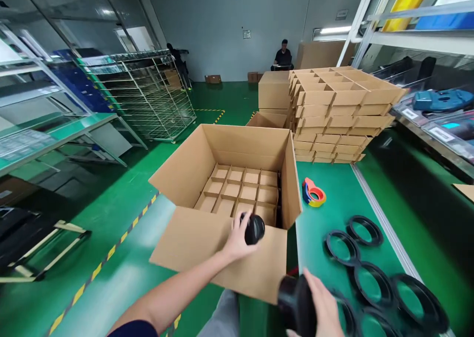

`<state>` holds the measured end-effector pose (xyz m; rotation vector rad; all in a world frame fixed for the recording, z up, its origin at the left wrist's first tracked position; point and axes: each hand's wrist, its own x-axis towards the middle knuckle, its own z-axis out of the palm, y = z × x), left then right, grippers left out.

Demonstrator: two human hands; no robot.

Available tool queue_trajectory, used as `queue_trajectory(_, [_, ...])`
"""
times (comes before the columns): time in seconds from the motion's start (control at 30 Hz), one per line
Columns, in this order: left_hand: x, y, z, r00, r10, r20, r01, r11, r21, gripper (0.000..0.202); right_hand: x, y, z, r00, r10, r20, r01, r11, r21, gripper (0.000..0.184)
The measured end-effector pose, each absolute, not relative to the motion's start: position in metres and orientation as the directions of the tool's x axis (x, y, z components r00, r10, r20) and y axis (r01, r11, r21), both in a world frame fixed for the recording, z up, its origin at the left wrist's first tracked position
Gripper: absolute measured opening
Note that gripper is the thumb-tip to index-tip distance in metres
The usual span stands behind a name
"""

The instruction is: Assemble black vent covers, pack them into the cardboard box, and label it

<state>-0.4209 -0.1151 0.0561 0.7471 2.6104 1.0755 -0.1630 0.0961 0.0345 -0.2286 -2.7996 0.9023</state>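
An open cardboard box stands on the green floor in front of me, its interior divided into a grid of cells by cardboard dividers. My left hand is shut on a round black rubber part, holding it over the box's near corner. My right hand grips a similar black part low at the bottom edge of the view, beside the front flap. Several flat black rubber rings lie on the green workbench to the right of that hand. The cells' contents are partly hidden by the flaps.
A packing tape dispenser lies on the bench. Stacked cardboard dividers rise behind it beside a closed carton. A wire rack stands to the left. Shelving runs along the right. A seated person and another person are at the back.
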Motion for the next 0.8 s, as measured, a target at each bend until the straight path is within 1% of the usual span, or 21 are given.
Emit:
queue_trajectory(0.03, [-0.459, -0.112, 0.055, -0.872, 0.489, -0.011, 0.356, 0.649, 0.673, 0.108, -0.209, 0.074, 0.039, -0.972, 0.192, 0.139, 0.065, 0.782, -0.62, 0.119])
queue_trajectory(0.07, [-0.498, -0.106, 0.051, -0.887, 0.462, -0.02, 0.348, 0.695, 0.63, 0.106, -0.26, 0.057, 0.041, -0.959, 0.241, 0.151, 0.093, 0.767, -0.635, 0.116])
queue_trajectory(0.13, [-0.574, -0.089, 0.041, -0.896, 0.44, -0.057, 0.344, 0.77, 0.538, 0.102, -0.367, 0.042, 0.038, -0.9, 0.375, 0.223, 0.164, 0.764, -0.624, 0.11])
queue_trajectory(0.2, [-0.642, -0.068, 0.024, -0.887, 0.451, -0.103, 0.355, 0.807, 0.472, 0.099, -0.468, 0.052, 0.022, -0.819, 0.504, 0.273, 0.266, 0.756, -0.597, 0.106])
queue_trajectory(0.3, [-0.721, -0.037, -0.008, -0.856, 0.494, -0.152, 0.384, 0.804, 0.453, 0.102, -0.588, 0.094, -0.019, -0.78, 0.604, 0.163, 0.441, 0.715, -0.542, 0.106])
queue_trajectory(0.37, [-0.758, -0.02, -0.031, -0.83, 0.528, -0.179, 0.406, 0.793, 0.455, 0.105, -0.642, 0.122, -0.05, -0.783, 0.615, 0.093, 0.503, 0.714, -0.488, 0.108])
queue_trajectory(0.47, [-0.792, -0.003, -0.064, -0.787, 0.581, -0.21, 0.441, 0.766, 0.467, 0.106, -0.692, 0.148, -0.093, -0.813, 0.579, 0.059, 0.503, 0.751, -0.428, 0.111])
queue_trajectory(0.57, [-0.809, 0.006, -0.09, -0.741, 0.629, -0.237, 0.474, 0.739, 0.478, 0.106, -0.714, 0.157, -0.129, -0.835, 0.55, 0.006, 0.508, 0.775, -0.376, 0.112])
queue_trajectory(0.63, [-0.814, 0.006, -0.106, -0.715, 0.653, -0.248, 0.494, 0.724, 0.482, 0.104, -0.718, 0.159, -0.15, -0.839, 0.543, -0.027, 0.518, 0.785, -0.34, 0.1])
queue_trajectory(0.7, [-0.815, 0.003, -0.122, -0.691, 0.685, -0.231, 0.537, 0.7, 0.47, 0.094, -0.716, 0.158, -0.169, -0.815, 0.579, -0.032, 0.557, 0.766, -0.322, 0.08])
queue_trajectory(0.73, [-0.815, 0.0, -0.129, -0.68, 0.702, -0.213, 0.566, 0.686, 0.457, 0.088, -0.713, 0.158, -0.176, -0.793, 0.608, -0.029, 0.584, 0.746, -0.321, 0.073])
queue_trajectory(0.8, [-0.814, -0.005, -0.144, -0.661, 0.731, -0.169, 0.624, 0.661, 0.418, 0.076, -0.708, 0.157, -0.188, -0.757, 0.653, -0.03, 0.625, 0.71, -0.326, 0.068])
